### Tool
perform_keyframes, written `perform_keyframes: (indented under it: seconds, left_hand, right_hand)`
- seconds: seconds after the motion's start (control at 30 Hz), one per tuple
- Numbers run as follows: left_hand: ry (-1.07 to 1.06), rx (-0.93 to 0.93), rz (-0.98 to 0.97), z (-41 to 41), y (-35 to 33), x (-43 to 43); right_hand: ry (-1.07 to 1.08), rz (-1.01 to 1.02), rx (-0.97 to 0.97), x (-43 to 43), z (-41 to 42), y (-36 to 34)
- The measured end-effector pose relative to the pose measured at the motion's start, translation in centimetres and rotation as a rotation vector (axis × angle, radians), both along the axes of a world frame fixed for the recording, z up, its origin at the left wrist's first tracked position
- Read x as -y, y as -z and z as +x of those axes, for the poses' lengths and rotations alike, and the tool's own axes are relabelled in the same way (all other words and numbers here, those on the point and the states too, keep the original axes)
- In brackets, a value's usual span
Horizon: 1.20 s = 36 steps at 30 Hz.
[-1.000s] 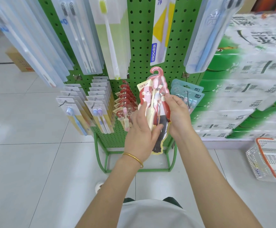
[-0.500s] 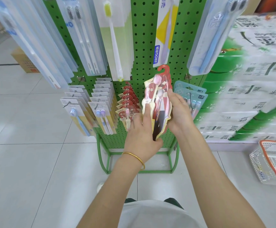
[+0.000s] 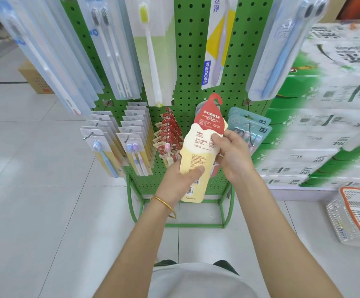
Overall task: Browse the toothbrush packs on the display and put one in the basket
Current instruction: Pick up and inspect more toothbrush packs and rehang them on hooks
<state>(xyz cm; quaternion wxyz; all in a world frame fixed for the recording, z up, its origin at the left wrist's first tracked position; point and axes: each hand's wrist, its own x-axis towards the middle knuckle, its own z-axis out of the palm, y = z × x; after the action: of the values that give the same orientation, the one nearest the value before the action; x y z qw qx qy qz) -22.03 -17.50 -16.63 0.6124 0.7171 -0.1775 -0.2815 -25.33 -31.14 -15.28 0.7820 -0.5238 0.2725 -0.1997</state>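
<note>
Fingers [image 3: 215, 138] are pinching the toothbrush pack [image 3: 200, 151] before the pegboard display [image 3: 192, 61]: left hand [image 3: 178, 182] gripping its lower half, right hand [image 3: 235, 155] nipping its right edge. The basket [image 3: 338, 220] is sitting on the floor [image 3: 45, 211], well apart.

Green pegboard stand [image 3: 189, 61] hung with toothbrush packs [image 3: 136, 152], white basket [image 3: 339, 222] on tiled floor [image 3: 45, 211]
</note>
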Motion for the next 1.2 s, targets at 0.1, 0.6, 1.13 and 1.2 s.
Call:
perform_keyframes:
  seconds: [0.1, 0.6, 1.13, 1.2]
  left_hand:
    - [-0.038, -0.043, -0.005, -0.1, 0.0, 0.1]
    - [-0.107, 0.119, -0.041, 1.6, -0.8, 0.2]
    - [-0.215, -0.141, 0.145, 3.1, 2.5, -2.5]
    - [-0.318, -0.114, 0.155, 3.8, 2.7, -3.1]
  right_hand:
    - [-0.003, -0.01, 0.028, 0.3, -0.2, 0.1]
    - [-0.388, 0.079, 0.102, 0.3, -1.1, 0.9]
    - [-0.347, -0.532, -0.258, -4.1, 1.2, 4.4]
    - [-0.245, -0.629, -0.302, -5.2, 2.2, 5.3]
